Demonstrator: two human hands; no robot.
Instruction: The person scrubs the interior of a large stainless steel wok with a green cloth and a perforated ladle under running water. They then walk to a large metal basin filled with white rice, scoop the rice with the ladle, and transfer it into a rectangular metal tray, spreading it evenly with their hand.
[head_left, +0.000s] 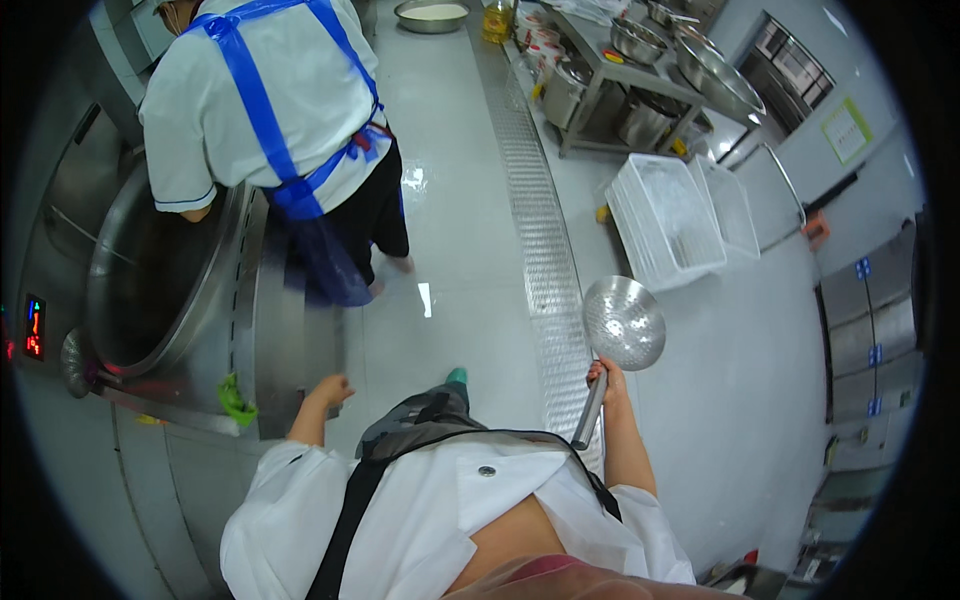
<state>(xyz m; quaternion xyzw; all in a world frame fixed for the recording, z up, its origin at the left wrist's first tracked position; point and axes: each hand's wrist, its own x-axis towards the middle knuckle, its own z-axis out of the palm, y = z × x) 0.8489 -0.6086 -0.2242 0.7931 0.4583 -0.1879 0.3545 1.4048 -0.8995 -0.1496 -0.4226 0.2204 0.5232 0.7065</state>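
My right hand (611, 381) grips the metal handle of a large perforated skimmer ladle (624, 323), held out to my right above the floor by the grated drain. Its round bowl points away from me, and the end of the handle reaches back towards my apron. My left hand (331, 391) hangs at my left side, near the corner of the steel cooker housing, with its fingers curled; whether anything is in it cannot be made out. A large round cooking kettle (161, 277) with dark contents is set in that housing.
A co-worker (262, 97) in a blue-strapped apron bends over the kettle. A green cloth (237, 400) lies on the housing's corner. Stacked white crates (664, 217) and a steel table (600, 60) with bowls stand at the right. A metal drain grate (536, 247) runs along the floor.
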